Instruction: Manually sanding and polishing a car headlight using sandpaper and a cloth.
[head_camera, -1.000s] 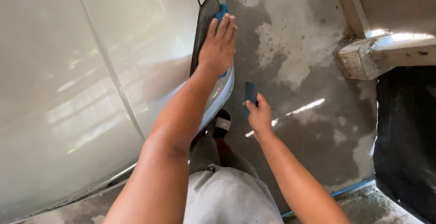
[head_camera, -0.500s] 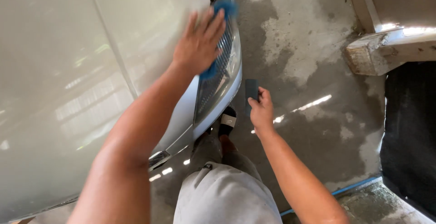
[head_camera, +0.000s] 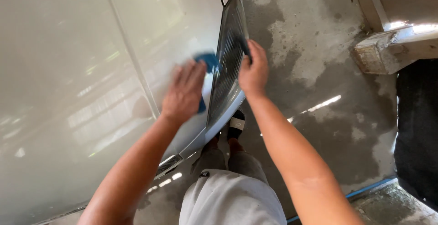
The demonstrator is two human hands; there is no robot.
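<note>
Wet concrete floor [head_camera: 319, 129], sandalled foot [head_camera: 236, 125]
</note>
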